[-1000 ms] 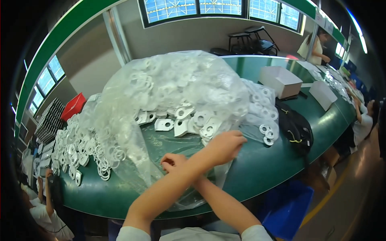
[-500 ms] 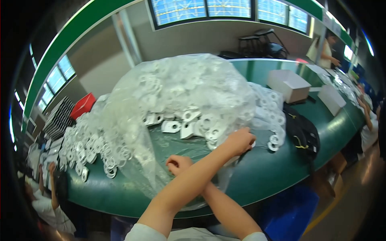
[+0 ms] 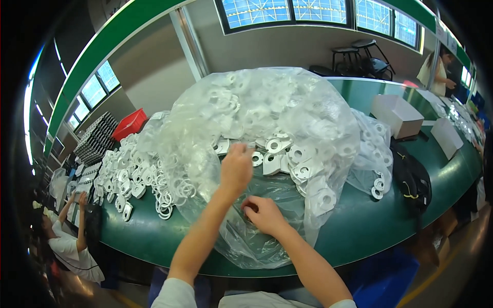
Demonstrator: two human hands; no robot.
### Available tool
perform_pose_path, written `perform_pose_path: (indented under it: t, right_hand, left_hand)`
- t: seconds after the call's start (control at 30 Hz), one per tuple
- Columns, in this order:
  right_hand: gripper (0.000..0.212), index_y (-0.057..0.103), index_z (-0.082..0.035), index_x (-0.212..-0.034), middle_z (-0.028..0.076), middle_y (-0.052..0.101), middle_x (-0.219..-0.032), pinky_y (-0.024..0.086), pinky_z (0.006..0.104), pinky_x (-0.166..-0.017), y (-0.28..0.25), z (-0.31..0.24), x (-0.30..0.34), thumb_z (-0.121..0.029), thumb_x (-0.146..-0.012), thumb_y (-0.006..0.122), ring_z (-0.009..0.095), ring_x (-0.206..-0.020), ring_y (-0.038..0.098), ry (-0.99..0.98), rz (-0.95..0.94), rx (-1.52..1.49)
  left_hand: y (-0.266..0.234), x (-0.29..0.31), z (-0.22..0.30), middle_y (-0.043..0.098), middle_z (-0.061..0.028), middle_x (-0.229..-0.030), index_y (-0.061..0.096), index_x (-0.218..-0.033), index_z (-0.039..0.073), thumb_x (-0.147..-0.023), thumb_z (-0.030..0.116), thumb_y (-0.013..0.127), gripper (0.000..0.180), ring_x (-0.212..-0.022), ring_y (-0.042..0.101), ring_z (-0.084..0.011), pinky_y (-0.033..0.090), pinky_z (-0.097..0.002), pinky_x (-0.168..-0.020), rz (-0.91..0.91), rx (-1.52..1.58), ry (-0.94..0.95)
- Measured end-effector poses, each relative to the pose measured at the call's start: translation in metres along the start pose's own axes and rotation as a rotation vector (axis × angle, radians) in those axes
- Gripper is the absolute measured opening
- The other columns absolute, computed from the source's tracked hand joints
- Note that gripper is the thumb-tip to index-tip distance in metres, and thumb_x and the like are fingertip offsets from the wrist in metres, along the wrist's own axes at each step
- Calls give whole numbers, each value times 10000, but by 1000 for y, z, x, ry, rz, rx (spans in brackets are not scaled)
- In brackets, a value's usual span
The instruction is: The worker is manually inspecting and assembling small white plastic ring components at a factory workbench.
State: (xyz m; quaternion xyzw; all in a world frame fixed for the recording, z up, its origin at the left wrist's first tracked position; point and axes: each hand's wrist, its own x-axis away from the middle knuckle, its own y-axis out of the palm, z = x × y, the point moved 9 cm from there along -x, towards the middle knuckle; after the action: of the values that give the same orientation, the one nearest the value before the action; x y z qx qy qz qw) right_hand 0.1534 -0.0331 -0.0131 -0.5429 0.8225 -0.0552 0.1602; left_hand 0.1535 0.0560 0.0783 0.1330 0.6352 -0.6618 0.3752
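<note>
A big clear plastic bag (image 3: 205, 128) full of white flat parts with round holes lies open toward me on the green table. My left hand (image 3: 237, 169) reaches into the mouth of the bag, its fingertips at the loose white parts (image 3: 277, 163). Motion smears its fingers, so whether they grip a part cannot be told. Nearer to me, my right hand (image 3: 263, 214) is curled above the bag's lower film, thumb and fingers drawn together. What it holds, if anything, is hidden.
White parts and rings (image 3: 133, 174) are heaped at left, near a red bin (image 3: 130, 124) and stacked trays (image 3: 96, 137). At right lie a smaller bag of parts (image 3: 374, 149), a black bag (image 3: 411, 174) and a white box (image 3: 396, 115). Other people work at both sides.
My arms were crossed and are now uncrossed. My left hand has swung from the right edge of the bag to the parts in its mouth. My right hand stays curled. The view has shifted.
</note>
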Motion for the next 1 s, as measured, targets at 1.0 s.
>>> perform_pose_path:
  t: [1.0]
  right_hand:
    - [156,583,-3,-1005,15,621,-812,438,203,-550,2,2,1,-90,-876,583,64,-675,571,62,82,-333]
  left_hand:
    - [-53,79,-24,602,-39,-818,663,-1008,52,-781,-12,636,238,-746,566,-107,444,-227,-591,108,645,-174]
